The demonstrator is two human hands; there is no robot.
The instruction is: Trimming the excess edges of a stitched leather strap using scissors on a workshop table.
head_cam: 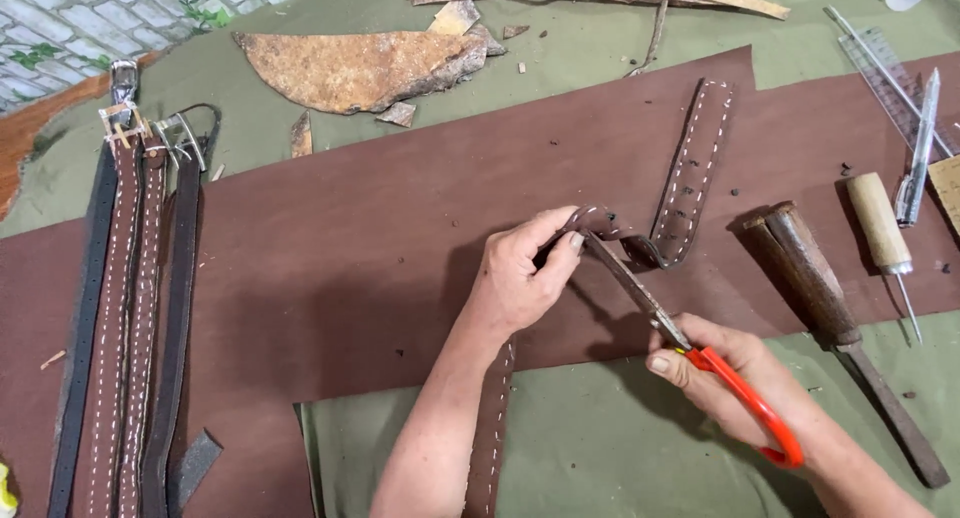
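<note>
A dark brown stitched leather strap (690,173) lies bent over a large brown leather sheet (350,268), its folded end pinched between the thumb and fingers of the left hand (520,278). The right hand (720,373) grips red-handled scissors (690,348), fingers closed through the loops, blades at the strap's end. Just right lie a worn wooden-handled tool (830,308) and a pale-handled awl (885,243). Finished buckled belts (130,318) lie far left.
</note>
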